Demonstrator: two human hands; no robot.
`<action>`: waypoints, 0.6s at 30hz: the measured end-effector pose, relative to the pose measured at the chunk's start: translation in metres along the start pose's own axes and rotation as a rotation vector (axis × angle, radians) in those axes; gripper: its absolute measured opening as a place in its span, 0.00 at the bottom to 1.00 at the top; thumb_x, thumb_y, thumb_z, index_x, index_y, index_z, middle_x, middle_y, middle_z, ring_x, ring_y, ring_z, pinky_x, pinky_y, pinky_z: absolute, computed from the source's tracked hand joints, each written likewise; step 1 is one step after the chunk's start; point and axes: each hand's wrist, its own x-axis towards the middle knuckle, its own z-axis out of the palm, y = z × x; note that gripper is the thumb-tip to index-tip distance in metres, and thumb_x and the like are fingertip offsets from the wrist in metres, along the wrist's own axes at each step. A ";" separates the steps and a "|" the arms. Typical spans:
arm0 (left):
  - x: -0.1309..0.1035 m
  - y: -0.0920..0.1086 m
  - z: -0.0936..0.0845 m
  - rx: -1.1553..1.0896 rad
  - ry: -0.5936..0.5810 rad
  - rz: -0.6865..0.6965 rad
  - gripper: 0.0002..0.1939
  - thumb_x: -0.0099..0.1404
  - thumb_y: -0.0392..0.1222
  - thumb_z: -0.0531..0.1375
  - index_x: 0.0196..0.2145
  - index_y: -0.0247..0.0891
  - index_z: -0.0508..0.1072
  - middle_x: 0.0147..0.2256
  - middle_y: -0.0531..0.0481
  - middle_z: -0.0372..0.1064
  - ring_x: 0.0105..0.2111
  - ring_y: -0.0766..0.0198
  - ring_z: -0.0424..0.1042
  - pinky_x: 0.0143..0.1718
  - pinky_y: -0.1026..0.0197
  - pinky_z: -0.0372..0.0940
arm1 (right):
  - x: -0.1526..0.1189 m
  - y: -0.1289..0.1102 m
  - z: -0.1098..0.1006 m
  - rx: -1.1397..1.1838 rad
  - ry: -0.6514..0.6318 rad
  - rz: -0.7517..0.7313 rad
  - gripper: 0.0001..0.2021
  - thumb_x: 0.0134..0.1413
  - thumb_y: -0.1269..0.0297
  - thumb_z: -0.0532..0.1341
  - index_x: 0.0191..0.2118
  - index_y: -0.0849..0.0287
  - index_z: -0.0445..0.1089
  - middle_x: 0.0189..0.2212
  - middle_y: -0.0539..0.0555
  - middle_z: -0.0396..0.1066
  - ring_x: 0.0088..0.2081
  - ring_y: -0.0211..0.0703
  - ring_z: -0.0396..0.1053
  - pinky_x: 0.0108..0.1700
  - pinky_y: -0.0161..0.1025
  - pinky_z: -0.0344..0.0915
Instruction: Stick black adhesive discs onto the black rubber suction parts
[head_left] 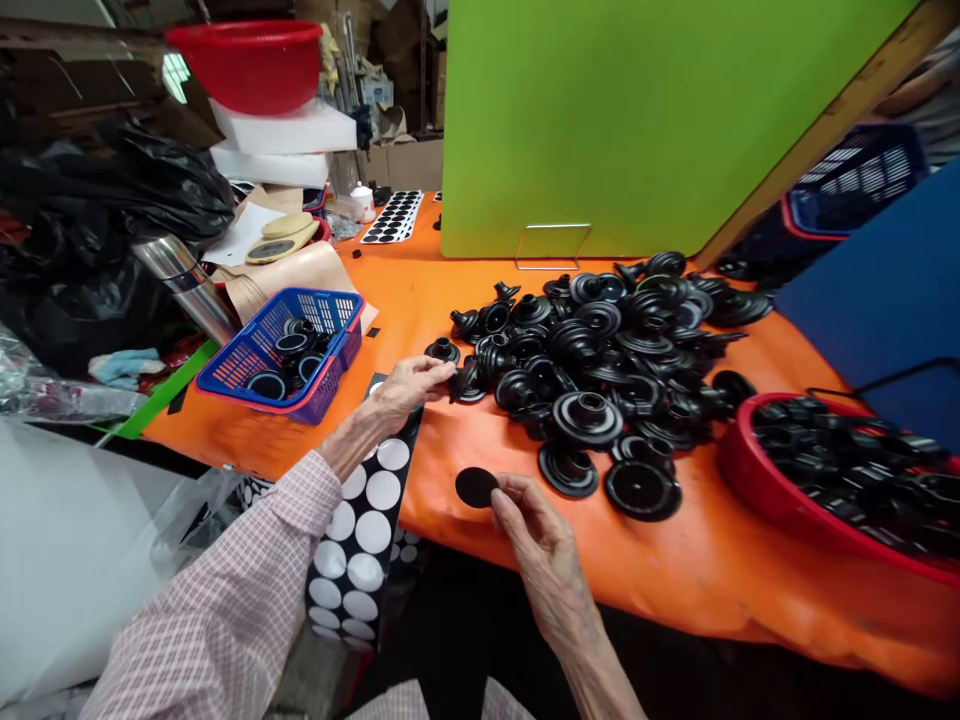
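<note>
Moderately bright, diffuse light is cast over the orange tabletop (420,290), with soft sheen seen on its front part. Small pale highlights are caught on the black parts (600,350). The upper left background and the area under the table are left dim. Wide-angle stretching is shown toward the edges, where detail is softened, notably at far right.

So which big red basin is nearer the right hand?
The red basin right of the right hand, heaped with black parts. The other basin is far back left, atop white foam.
</note>
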 end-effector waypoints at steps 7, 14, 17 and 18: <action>-0.058 -0.006 -0.004 -0.771 -0.103 -0.404 0.11 0.59 0.46 0.63 0.33 0.36 0.69 0.30 0.48 0.70 0.28 0.65 0.68 0.31 0.60 0.67 | -0.006 -0.013 -0.001 -0.052 -0.017 -0.146 0.15 0.52 0.55 0.64 0.43 0.53 0.67 0.25 0.45 0.65 0.27 0.37 0.64 0.33 0.36 0.64; -0.113 -0.028 -0.007 -0.724 -0.146 -0.279 0.13 0.58 0.37 0.65 0.41 0.34 0.74 0.39 0.45 0.73 0.36 0.63 0.72 0.38 0.58 0.69 | -0.012 -0.025 0.010 0.217 -0.084 0.165 0.16 0.46 0.51 0.68 0.30 0.57 0.67 0.25 0.46 0.62 0.30 0.34 0.59 0.35 0.32 0.57; -0.123 -0.034 -0.005 -0.712 -0.120 -0.253 0.18 0.57 0.36 0.65 0.46 0.37 0.73 0.40 0.46 0.72 0.37 0.62 0.73 0.40 0.55 0.70 | -0.012 -0.023 0.016 0.291 -0.056 0.188 0.16 0.42 0.51 0.70 0.29 0.57 0.68 0.25 0.46 0.60 0.30 0.34 0.57 0.36 0.33 0.56; -0.125 -0.035 -0.005 -0.715 -0.118 -0.252 0.19 0.57 0.35 0.65 0.47 0.37 0.73 0.41 0.46 0.72 0.38 0.61 0.73 0.40 0.54 0.70 | -0.012 -0.021 0.018 0.288 -0.052 0.182 0.16 0.42 0.52 0.70 0.28 0.57 0.68 0.26 0.46 0.60 0.30 0.34 0.58 0.37 0.34 0.57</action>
